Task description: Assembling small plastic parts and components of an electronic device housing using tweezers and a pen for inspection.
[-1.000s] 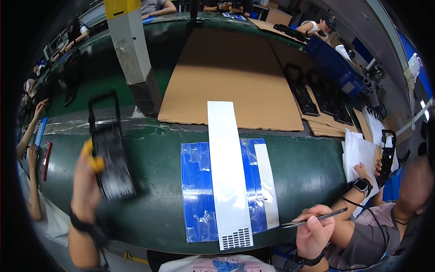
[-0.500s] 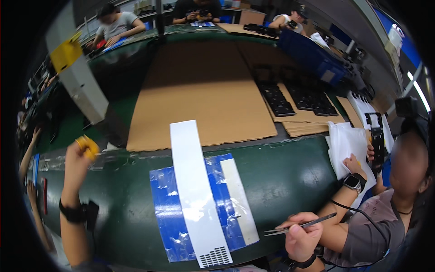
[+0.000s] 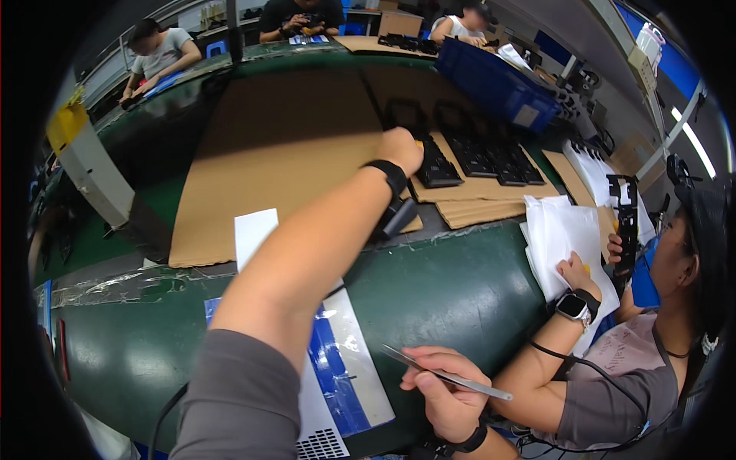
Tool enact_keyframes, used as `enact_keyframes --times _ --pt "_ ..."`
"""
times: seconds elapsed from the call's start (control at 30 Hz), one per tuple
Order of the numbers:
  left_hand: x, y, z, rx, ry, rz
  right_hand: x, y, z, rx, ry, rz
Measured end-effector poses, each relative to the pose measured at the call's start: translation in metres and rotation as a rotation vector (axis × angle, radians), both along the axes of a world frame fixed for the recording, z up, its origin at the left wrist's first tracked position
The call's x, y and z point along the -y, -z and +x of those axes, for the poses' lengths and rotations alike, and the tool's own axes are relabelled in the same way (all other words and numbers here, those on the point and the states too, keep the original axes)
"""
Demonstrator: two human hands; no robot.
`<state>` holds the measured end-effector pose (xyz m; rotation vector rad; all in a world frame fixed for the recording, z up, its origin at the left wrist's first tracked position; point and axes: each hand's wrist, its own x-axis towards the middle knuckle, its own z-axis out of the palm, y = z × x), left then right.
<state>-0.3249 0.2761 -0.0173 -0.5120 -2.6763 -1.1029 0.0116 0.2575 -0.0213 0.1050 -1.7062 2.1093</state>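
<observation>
My left hand (image 3: pixel 401 151), with yellow on a fingertip, reaches out to the left edge of a black plastic part (image 3: pixel 438 166) on the cardboard. Most of its fingers are hidden, so whether they grip the part cannot be told. Closed around metal tweezers (image 3: pixel 479 387), my right hand (image 3: pixel 452 395) hovers over the near edge of the table, the tips pointing left. A long white strip (image 3: pixel 257 228) with a slotted lower end lies across a blue mat (image 3: pixel 337 395), partly covered by my left forearm. Beside it on the mat is a pale strip (image 3: pixel 362 356).
More black parts (image 3: pixel 469 153) rest on stacked cardboard (image 3: pixel 491 211). A large cardboard sheet (image 3: pixel 215 169) covers the table's far middle. At back right stands a blue bin (image 3: pixel 498 84). A co-worker (image 3: pixel 629 368) on the right handles a black part and white sheets (image 3: pixel 563 238).
My left hand has swung from the left side across the white strip to the black parts. The right hand with the tweezers has shifted slightly left in view, and the whole view has turned.
</observation>
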Motion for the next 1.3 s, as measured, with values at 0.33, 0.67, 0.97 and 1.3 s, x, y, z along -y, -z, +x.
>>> enact_keyframes --times 0.33,0.67,0.97,1.3 --pt "0.193 -0.087 0.177 0.577 0.389 0.99 -0.007 -0.009 0.005 0.153 0.029 -0.201" --pt "0.304 -0.056 0.349 0.47 -0.104 1.528 0.058 -0.017 0.029 0.415 -0.251 0.001" --pt "0.295 -0.031 0.329 0.282 -0.143 1.142 0.041 -0.008 0.04 0.309 -0.084 -0.021" --pt "0.308 -0.043 0.321 -0.1 -0.009 -0.328 0.066 -0.072 -0.05 -0.116 -0.125 0.937"
